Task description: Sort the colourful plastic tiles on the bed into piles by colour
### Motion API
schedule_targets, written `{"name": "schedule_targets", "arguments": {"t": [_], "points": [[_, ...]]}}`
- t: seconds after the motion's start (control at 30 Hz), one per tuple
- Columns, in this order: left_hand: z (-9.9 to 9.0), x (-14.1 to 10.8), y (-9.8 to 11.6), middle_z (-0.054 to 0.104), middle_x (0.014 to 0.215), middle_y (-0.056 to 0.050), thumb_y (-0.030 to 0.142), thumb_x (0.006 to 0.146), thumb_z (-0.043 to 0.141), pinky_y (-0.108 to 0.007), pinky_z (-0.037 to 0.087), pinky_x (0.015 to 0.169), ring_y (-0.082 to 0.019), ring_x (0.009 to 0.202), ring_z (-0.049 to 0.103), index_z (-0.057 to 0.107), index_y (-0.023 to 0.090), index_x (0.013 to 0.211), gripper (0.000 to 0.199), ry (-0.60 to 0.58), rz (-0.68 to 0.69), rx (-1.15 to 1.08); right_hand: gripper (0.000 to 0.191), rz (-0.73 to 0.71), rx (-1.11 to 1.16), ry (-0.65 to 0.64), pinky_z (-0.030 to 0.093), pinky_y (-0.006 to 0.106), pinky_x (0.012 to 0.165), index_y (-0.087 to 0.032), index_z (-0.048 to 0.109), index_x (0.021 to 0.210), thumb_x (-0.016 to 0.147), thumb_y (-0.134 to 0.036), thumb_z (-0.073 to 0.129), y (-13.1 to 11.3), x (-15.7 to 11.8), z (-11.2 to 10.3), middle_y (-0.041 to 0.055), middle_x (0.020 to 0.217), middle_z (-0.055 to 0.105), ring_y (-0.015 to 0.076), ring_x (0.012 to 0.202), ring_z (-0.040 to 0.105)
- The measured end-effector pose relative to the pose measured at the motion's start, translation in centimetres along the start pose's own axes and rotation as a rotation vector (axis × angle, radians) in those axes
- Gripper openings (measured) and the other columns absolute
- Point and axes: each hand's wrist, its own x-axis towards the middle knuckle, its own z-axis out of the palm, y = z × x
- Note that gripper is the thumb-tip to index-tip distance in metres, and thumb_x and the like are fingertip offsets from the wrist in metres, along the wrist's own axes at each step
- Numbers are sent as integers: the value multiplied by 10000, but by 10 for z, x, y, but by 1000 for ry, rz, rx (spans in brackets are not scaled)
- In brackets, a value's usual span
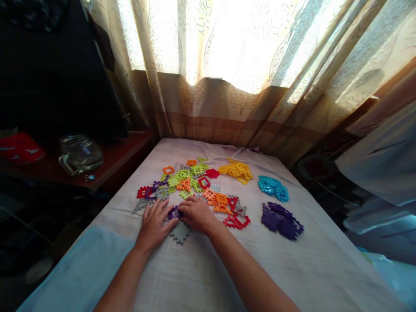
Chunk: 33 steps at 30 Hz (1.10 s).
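Note:
My left hand [155, 225] lies with its fingers spread over the near edge of a mixed heap of toothed plastic building tiles, its thumb beside a small purple tile [174, 213]. My right hand [198, 213] has its fingers curled at the right side of that purple tile, which shows between the two hands. Just below it lies a grey square tile [180, 232], partly under the right hand. Beyond my hands the heap holds lime-green tiles [183, 174], orange tiles [219, 200], red tiles [237, 221] and grey tiles [162, 193].
Yellow tiles [238, 170], light-blue tiles [273, 187] and dark-purple tiles [281, 220] form separate piles to the right on the cloth-covered surface [224, 268]. A wooden desk [113, 162] with a glass jar [80, 154] stands left. Curtains [224, 104] hang behind.

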Motion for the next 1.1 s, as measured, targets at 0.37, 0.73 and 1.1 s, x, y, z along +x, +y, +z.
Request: {"name": "schedule_targets", "arguments": {"t": [0.37, 0.73, 1.1], "points": [[10, 4, -12, 622, 1321, -102, 519, 893, 398, -496, 333, 1102, -275, 1289, 505, 583, 193, 1281, 539, 140, -24, -42, 280, 636, 218, 518, 486, 262, 761, -256, 686, 1097, 889, -310, 507, 42, -61, -18, 25, 936, 742, 166, 817, 666], [12, 9, -19, 667, 1240, -92, 519, 857, 407, -498, 375, 1084, -294, 1216, 556, 628, 227, 1186, 492, 210, -11, -77, 406, 1233, -104, 711, 438, 292, 651, -197, 715, 1071, 836, -416, 468, 128, -208, -57, 64, 816, 713, 201, 721, 617], [-3, 8, -2, 541, 1379, -196, 476, 905, 283, -557, 313, 1103, -362, 1316, 444, 578, 116, 1266, 588, 275, -178, 114, 322, 793, -283, 931, 475, 339, 860, -165, 728, 943, 919, -284, 430, 99, -183, -41, 104, 956, 698, 211, 901, 610]]}}
